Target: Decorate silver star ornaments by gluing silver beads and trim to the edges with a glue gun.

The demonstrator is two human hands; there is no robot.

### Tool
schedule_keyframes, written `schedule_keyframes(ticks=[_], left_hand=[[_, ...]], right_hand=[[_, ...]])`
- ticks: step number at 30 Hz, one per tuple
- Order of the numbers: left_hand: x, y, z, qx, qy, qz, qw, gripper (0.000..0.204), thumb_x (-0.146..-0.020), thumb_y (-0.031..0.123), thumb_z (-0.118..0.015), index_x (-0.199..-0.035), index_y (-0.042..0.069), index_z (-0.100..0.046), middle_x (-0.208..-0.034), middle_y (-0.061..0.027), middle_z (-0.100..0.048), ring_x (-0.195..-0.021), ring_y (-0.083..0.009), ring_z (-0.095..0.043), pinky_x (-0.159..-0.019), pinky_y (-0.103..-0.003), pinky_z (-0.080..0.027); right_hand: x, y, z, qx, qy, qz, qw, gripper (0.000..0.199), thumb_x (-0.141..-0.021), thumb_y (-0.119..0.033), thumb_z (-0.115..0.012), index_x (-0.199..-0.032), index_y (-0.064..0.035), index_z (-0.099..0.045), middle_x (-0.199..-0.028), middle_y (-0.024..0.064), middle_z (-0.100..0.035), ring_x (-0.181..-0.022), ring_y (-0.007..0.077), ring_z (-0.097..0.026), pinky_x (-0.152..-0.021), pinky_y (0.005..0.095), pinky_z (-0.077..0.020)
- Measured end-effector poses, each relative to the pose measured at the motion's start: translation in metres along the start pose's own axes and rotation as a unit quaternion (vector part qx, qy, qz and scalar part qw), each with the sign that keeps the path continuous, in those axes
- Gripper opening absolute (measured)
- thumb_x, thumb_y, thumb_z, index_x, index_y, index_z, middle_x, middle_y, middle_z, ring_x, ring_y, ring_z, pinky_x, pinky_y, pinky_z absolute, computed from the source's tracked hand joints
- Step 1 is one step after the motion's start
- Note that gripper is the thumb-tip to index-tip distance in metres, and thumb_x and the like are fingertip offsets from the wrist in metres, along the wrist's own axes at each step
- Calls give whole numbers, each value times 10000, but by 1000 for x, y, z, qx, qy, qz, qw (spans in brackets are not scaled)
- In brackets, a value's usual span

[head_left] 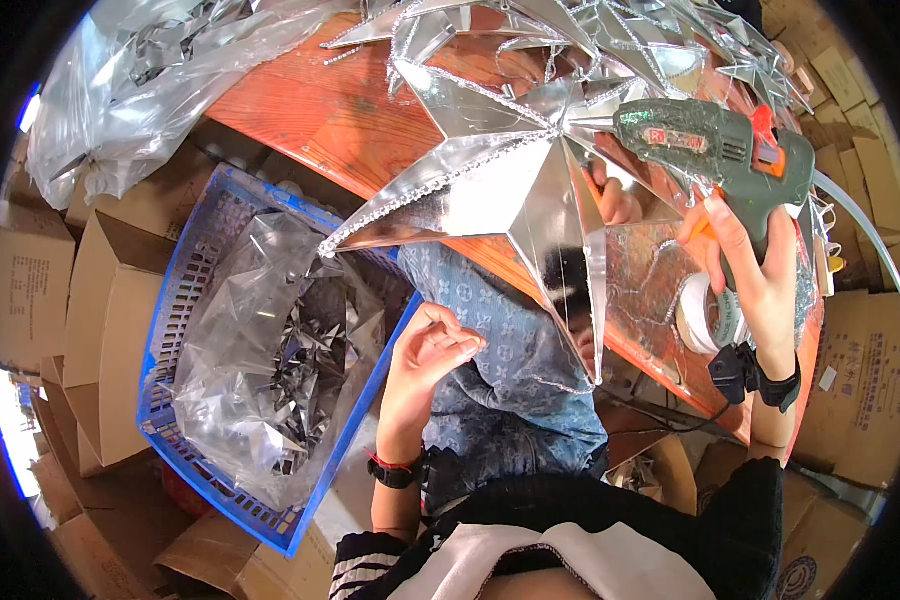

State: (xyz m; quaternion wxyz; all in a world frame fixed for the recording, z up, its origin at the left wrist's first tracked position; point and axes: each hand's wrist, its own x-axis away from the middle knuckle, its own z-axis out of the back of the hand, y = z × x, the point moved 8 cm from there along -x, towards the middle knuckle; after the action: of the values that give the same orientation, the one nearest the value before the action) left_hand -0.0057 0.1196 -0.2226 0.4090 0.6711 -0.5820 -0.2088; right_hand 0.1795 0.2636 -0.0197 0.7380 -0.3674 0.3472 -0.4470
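My right hand [755, 255] grips a dark green glue gun [695, 138] by its handle, a finger at the orange trigger. Its metal nozzle reaches the middle of a large silver foil star [470, 185]. Silver beaded trim runs along one ridge of the star, out to the tip at the left. The star lies over the table's near edge, and its lower points hang above my lap. My left hand [432, 345] is beside the star, apart from it, with curled fingers and the thumb pressed to them. Whatever may be between those fingertips is too small to make out.
More silver stars [650, 45] are heaped at the back of the reddish wooden table [300, 105]. A tape roll [708, 315] lies under my right hand. A blue plastic basket [155, 370] holds bagged silver pieces at my left. Cardboard boxes [120, 310] stand around.
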Motion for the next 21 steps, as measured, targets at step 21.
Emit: schedule_keyframes(ticks=[21], left_hand=[[1, -3, 5, 5, -16, -4, 1000, 168, -787, 23, -629, -884, 55, -496, -832, -50, -610, -851, -134, -592, -774, -249, -433]], right_hand=[[4, 4, -1, -10, -18, -24, 999, 153, -860, -116, -578, -908, 14, -511, -639, 16, -538, -435, 21, -387, -397, 189, -282]])
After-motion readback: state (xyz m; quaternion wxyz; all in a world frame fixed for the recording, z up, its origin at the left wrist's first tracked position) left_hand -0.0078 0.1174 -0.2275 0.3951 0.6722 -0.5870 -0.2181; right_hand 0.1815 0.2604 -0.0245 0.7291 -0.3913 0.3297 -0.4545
